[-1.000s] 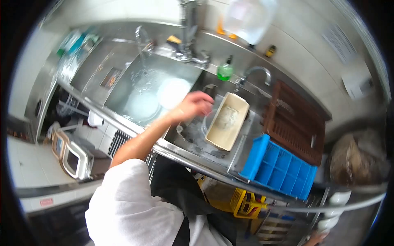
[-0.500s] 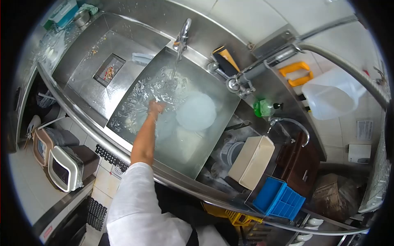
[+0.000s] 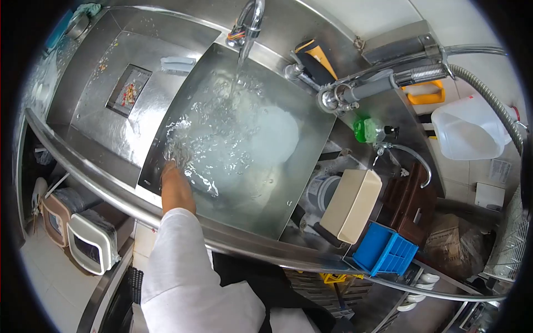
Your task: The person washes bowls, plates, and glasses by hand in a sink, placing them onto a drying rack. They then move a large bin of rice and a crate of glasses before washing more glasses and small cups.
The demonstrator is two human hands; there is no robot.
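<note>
My left hand [image 3: 173,166] is plunged into the water-filled steel sink [image 3: 311,144] at its near left corner. Churning water and bubbles hide the fingers, so I cannot see whether they hold anything. The forearm and white sleeve reach in over the front rim. A tap [image 3: 250,19] pours a stream into the far side of the sink. White plates [image 3: 275,136] lie under the water to the right of the hand, apart from it. My right hand is out of sight.
A steel drainboard with a scrap-filled strainer [image 3: 127,91] lies left of the sink. To the right stand a beige tub [image 3: 351,205], a blue crate [image 3: 386,252], a green soap bottle [image 3: 366,130], a spray hose [image 3: 383,83] and a translucent jug [image 3: 469,133].
My left hand left the beige tub, went into the water under the tap, then drew back to the sink's near left corner. My view swung left over the sink.
</note>
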